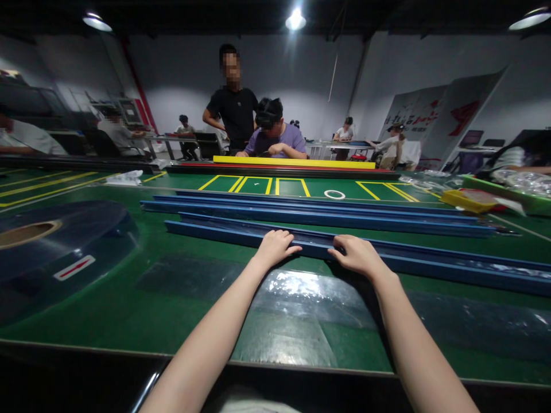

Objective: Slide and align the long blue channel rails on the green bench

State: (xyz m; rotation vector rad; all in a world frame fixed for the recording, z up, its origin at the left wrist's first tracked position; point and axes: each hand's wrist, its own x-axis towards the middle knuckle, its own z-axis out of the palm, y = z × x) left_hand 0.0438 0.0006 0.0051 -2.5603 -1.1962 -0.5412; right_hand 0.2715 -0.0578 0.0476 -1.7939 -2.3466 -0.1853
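A long blue channel (219, 231) lies crosswise on the green table in front of me and runs out of view at the right. My left hand (275, 248) grips its near wall, fingers over the top edge and thumb along the near side. A short way to the right, my right hand (355, 253) is curled over the same wall, its thumb against the near face. Between my hands the channel's near wall shows. Under my forearms a clear plastic strip (297, 289) lies flat and shiny. More blue channels (318, 215) lie just behind, roughly parallel.
At the left sits a large roll of clear plastic (103, 229). A white ring (334, 195) lies on the green table (142, 338) beyond the channels. Farther back are a yellow bar (293, 162), a yellow tray (469, 199) and a co-worker in purple (279, 140).
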